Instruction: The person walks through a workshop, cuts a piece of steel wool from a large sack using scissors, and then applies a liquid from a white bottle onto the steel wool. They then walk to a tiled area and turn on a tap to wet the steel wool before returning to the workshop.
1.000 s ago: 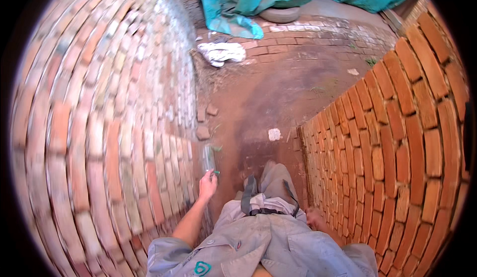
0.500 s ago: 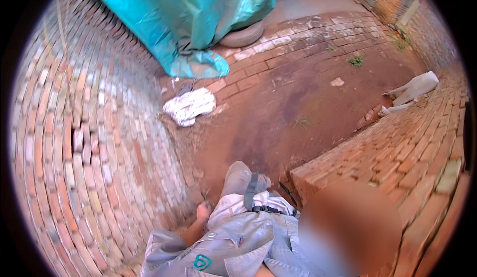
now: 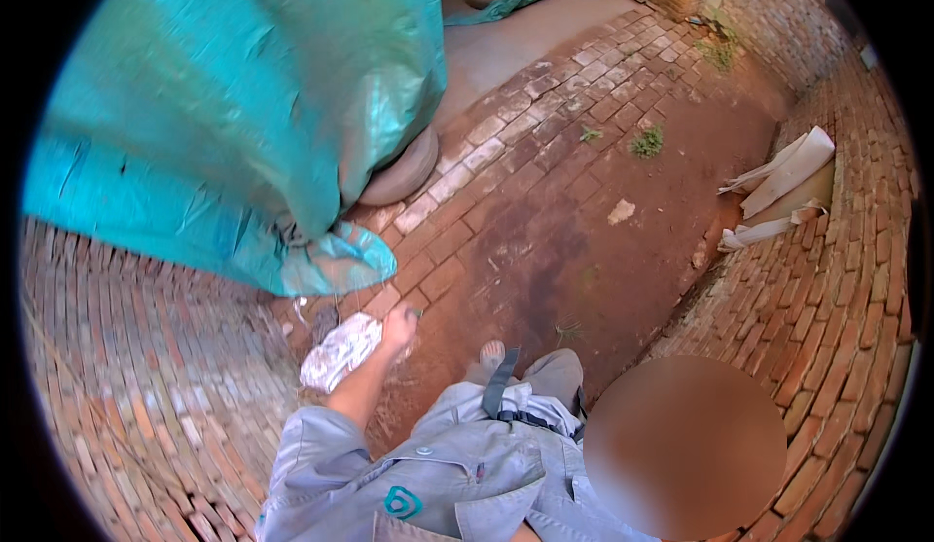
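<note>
The left hand (image 3: 399, 328) reaches forward and down, clenched around a small dark tool (image 3: 415, 314) of which only a tip shows past the knuckles; its kind cannot be made out. The hand hovers just beside a crumpled white sack (image 3: 341, 350) lying on the brick paving (image 3: 506, 172), at the foot of the brick wall (image 3: 126, 386) on the left. Just beyond hangs a teal tarpaulin (image 3: 243, 104), its lower fold resting near the sack. The right hand is hidden behind a blurred patch at lower right, so its grip cannot be told. As a judgement, the footing is a risk: the red earth (image 3: 584, 250) looks damp and dark in the middle, and a shoe (image 3: 492, 355) could slip there. The tool could also snag the tarpaulin's loose fold. What the tarpaulin covers is unseen, save a round pale rim (image 3: 404, 167) at its edge.
</note>
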Demonstrator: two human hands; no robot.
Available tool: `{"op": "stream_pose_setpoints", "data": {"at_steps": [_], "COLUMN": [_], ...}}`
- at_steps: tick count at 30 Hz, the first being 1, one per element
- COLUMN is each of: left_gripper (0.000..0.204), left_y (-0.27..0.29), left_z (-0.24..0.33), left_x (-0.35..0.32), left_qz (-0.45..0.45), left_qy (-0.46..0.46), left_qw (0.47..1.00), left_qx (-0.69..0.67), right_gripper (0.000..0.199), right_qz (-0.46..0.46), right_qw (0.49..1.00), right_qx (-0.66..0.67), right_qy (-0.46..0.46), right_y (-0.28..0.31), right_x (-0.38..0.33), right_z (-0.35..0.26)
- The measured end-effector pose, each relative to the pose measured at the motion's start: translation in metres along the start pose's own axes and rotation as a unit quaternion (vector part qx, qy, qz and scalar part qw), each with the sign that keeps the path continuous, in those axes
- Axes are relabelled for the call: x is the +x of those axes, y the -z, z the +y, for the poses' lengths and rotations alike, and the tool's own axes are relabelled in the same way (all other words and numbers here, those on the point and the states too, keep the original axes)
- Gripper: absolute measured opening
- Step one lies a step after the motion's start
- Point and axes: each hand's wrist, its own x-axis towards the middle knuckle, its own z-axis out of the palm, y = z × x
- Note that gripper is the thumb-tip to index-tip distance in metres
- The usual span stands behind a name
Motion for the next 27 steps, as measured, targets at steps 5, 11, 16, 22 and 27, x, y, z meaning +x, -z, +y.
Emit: {"op": "stream_pose_setpoints", "data": {"at_steps": [5, 11, 16, 22, 27], "left_gripper": [0.028, 0.031, 0.03, 0.031, 0.033], "left_y": [0.022, -0.016, 0.019, 0.076, 0.165], "left_z": [0.195, 0.321, 0.392, 0.494, 0.611], "left_x": [0.212, 0.324, 0.41, 0.581, 0.727], "left_qz": [0.029, -0.13, -0.152, -0.153, -0.221], "left_qy": [-0.121, -0.071, -0.018, -0.105, -0.212], "left_qw": [0.987, 0.935, 0.895, 0.846, 0.78], "left_qx": [-0.106, -0.322, -0.419, -0.5, -0.545], "right_gripper": [0.022, 0.023, 0.024, 0.016, 0.022], "right_qz": [-0.002, -0.029, 0.016, 0.117, 0.078], "right_qw": [0.995, 0.987, 0.995, 0.974, 0.979], "right_qx": [-0.048, -0.14, 0.07, 0.052, 0.064], "right_qy": [-0.087, -0.077, -0.066, 0.188, 0.175], "right_y": [-0.014, 0.017, 0.119, 0.201, 0.192], "right_x": [0.014, 0.109, 0.251, 0.483, 0.579], "right_z": [-0.008, -0.13, -0.337, -0.67, -0.801]}}
